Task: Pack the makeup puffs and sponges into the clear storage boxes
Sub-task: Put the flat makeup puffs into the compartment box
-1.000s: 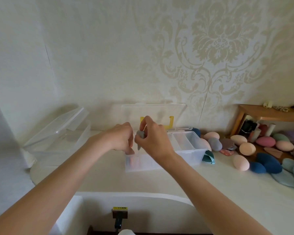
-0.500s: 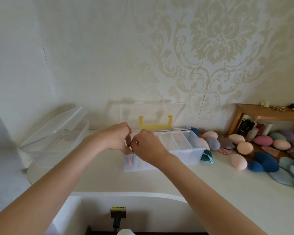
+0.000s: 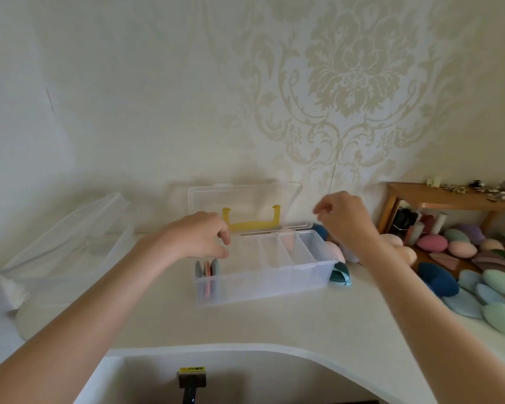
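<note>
Clear plastic box (image 3: 263,279) sits open mid-counter, three flat puffs (image 3: 207,269) standing on edge in its left end.

Your left hand (image 3: 196,239) hovers right over those puffs, fingers loosely curled, holding nothing as far as I can see. Your right hand (image 3: 343,217) is up near the box's right end, fingers loosely bent, also empty. Lid (image 3: 245,205) leans back against the wall with its yellow handle (image 3: 251,224) showing. More sponges (image 3: 478,275) are piled on the counter (image 3: 274,322) off to the right, by a small wooden shelf (image 3: 449,196). Second clear box (image 3: 67,243) sits well apart on the left.
</note>
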{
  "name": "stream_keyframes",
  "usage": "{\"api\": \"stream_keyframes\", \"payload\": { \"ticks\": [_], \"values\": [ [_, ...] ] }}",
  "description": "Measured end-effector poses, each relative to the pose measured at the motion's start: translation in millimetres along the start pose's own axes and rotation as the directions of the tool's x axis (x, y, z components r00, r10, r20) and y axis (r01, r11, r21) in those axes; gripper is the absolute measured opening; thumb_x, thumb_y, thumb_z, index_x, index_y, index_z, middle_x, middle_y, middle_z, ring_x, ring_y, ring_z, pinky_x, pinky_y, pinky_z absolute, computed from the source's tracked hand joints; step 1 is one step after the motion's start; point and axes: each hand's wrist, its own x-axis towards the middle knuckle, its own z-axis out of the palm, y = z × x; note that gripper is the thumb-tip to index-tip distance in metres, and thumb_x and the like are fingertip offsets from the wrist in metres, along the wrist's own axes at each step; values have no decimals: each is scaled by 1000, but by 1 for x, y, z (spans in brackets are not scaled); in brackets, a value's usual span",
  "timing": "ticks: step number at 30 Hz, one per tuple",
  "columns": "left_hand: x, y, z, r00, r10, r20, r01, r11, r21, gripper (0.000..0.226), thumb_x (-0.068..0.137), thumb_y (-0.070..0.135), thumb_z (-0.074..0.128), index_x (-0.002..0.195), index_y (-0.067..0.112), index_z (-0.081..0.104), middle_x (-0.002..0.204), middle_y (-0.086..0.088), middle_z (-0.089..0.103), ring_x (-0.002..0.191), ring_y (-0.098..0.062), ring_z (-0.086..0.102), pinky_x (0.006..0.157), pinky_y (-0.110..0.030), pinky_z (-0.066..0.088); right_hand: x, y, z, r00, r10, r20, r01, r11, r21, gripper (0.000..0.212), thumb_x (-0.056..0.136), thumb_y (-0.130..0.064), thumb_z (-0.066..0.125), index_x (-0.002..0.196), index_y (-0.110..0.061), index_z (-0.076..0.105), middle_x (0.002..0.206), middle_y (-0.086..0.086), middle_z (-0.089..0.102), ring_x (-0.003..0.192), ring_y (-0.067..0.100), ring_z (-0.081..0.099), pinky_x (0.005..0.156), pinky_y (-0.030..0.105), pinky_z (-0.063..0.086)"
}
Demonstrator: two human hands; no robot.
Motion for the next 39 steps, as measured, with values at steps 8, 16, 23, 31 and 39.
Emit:
{"api": "stream_keyframes", "payload": {
  "ticks": [8, 16, 23, 31, 39],
  "values": [
    [8, 11, 14, 991, -2, 137, -11, 995, 95, 38, 84, 27, 64, 121, 19, 60, 126, 0, 58, 115, -19, 54, 93, -26, 41, -15, 62, 26, 936, 216, 278, -152, 960, -234, 21, 85, -24, 66, 100, -10, 62, 98, 8, 64, 83, 20, 57, 74, 27, 46],
    [5, 0, 10, 996, 8, 86, -5, 999, -37, 32, 92, 14, 50, 123, 16, 58, 128, 1, 58, 115, -16, 56, 95, -22, 40, -9, 61, 18, 940, 191, 282, -137, 970, -203, 26, 81, -14, 70, 105, -10, 63, 106, 8, 64, 84, 17, 56, 75, 24, 47],
    [-8, -12, 4, 997, 30, 67, -22, 993, -113, 39, 88, 12, 57, 126, 19, 54, 130, 1, 54, 110, -17, 60, 98, -27, 44, -5, 2, -30, 994, 17, -109, 1, 986, 165, 15, 85, -8, 63, 100, -5, 62, 86, 2, 59, 73, 14, 54, 52, 11, 35],
    [-14, -12, 19, 1000, 22, 5, -22, 992, -122, 43, 83, 3, 58, 123, 18, 56, 126, -2, 48, 99, -18, 65, 88, -34, 52, -47, -85, 41, 967, -241, 86, 222, 958, 181, 16, 82, -8, 60, 97, -5, 58, 94, 15, 69, 80, 26, 58, 66, 29, 45],
    [-14, -17, 16, 999, 32, 7, -32, 999, -20, 42, 82, 11, 61, 123, 21, 56, 125, -1, 51, 112, -21, 53, 90, -32, 44, -53, -97, 82, 899, -338, 280, 371, 926, -72, 24, 91, -6, 46, 111, -3, 59, 108, 18, 65, 102, 35, 60, 68, 30, 36]
  ]
}}
